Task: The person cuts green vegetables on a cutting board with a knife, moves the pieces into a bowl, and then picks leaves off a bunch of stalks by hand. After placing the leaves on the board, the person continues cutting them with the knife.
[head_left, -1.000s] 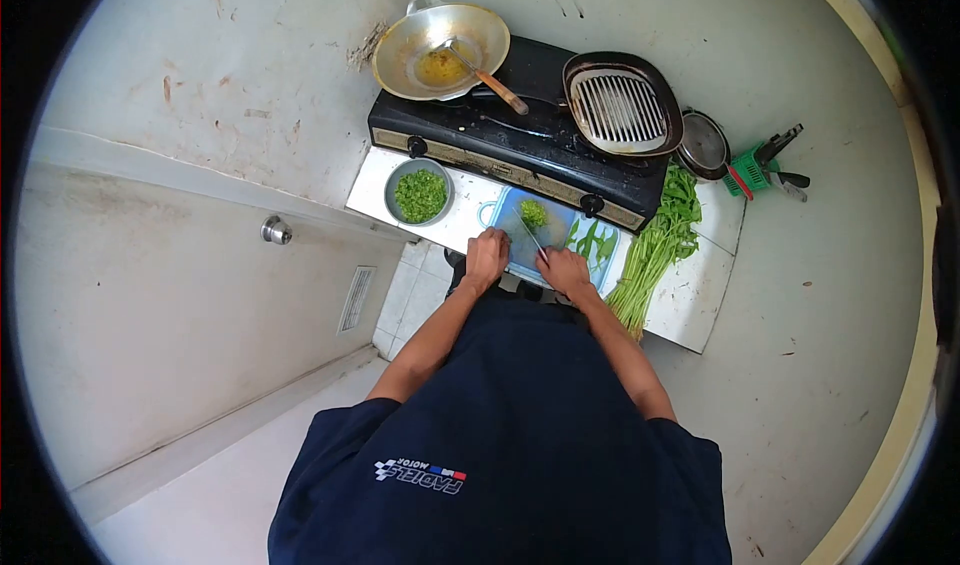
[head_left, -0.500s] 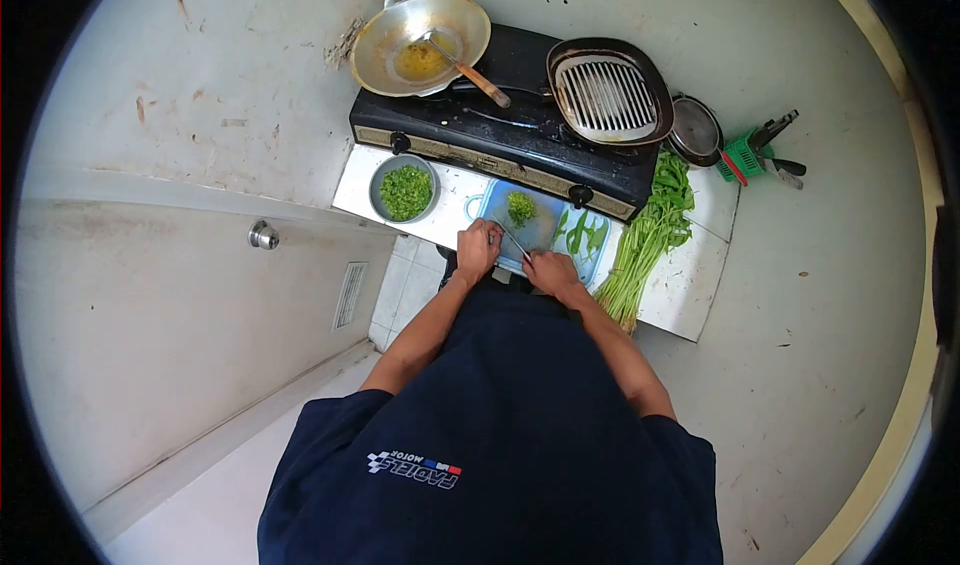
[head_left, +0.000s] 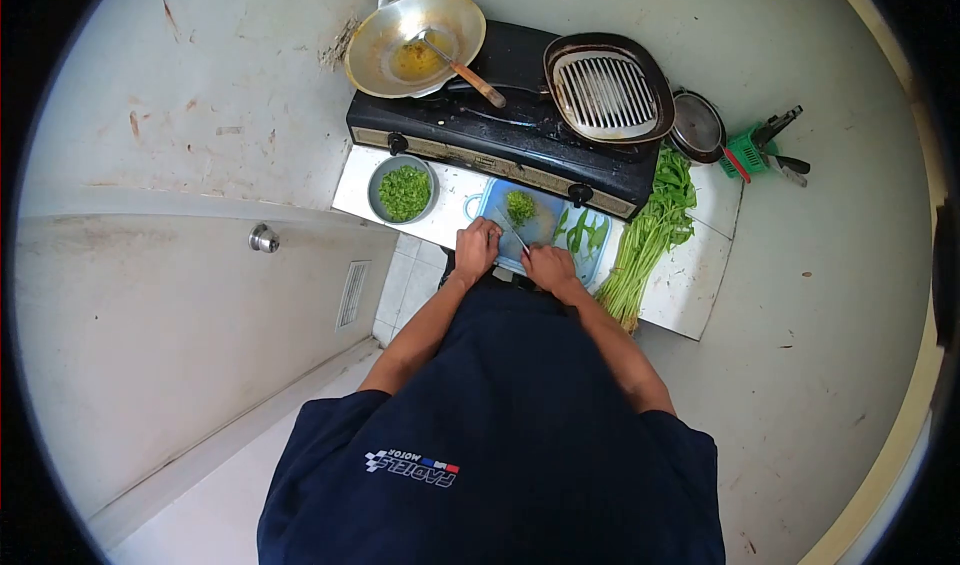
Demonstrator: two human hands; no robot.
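My right hand (head_left: 549, 267) is wrapped round the handle of a knife (head_left: 514, 231), whose blade points up and left over the blue cutting board (head_left: 486, 203). At the board's left side, my left hand (head_left: 477, 243) has its fingers curled together close to the blade; what they hold is too small to make out. Chopped greens (head_left: 519, 206) lie in a small heap beyond the blade. Loose green leaves (head_left: 583, 233) rest on the right part of the board. A grey bowl (head_left: 374, 205) of chopped greens (head_left: 404, 193) stands to the left.
Behind the board is a black stove (head_left: 450, 125) with a wok (head_left: 366, 50), holding a wooden-handled ladle (head_left: 476, 84), and a grill pan (head_left: 657, 75). Long-stemmed greens (head_left: 640, 255) lie at the right, near a round pan (head_left: 697, 125) and a green utensil basket (head_left: 745, 151).
The knife blade has swung slightly up and away from my left fingers. Both hands stay in nearly the same place.
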